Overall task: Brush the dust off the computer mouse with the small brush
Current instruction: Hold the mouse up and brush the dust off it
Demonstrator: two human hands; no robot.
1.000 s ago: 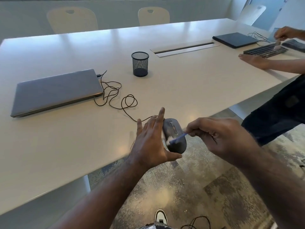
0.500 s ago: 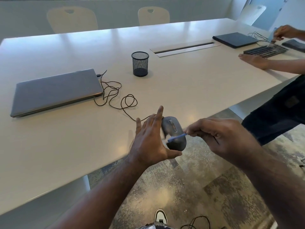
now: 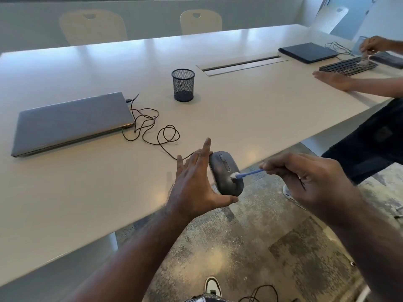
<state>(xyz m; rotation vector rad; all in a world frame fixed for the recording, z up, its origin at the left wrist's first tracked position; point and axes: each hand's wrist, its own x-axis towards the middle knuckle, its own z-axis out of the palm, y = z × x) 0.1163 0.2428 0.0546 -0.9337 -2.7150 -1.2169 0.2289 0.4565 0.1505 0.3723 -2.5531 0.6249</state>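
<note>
The right hand (image 3: 309, 179) had its fingertips pinched round the end of the small blue brush (image 3: 248, 172), the white bristles touching the rear hump of the wired computer mouse (image 3: 225, 174). I judged the long, light grip let the bristles flick rather than scrub. The left hand (image 3: 196, 182) clasped the mouse between thumb beneath its rear end and fingers along its far side, the fingers nearly straight, so the top faced the brush. It was held in the air just off the near edge of the white table (image 3: 250, 110), probably so dust fell to the floor. Its cable (image 3: 152, 129) ran back in loose loops to the closed grey laptop (image 3: 69, 122) toward the left edge. Mid-table, the black mesh pen cup (image 3: 183, 85) looked empty.
</note>
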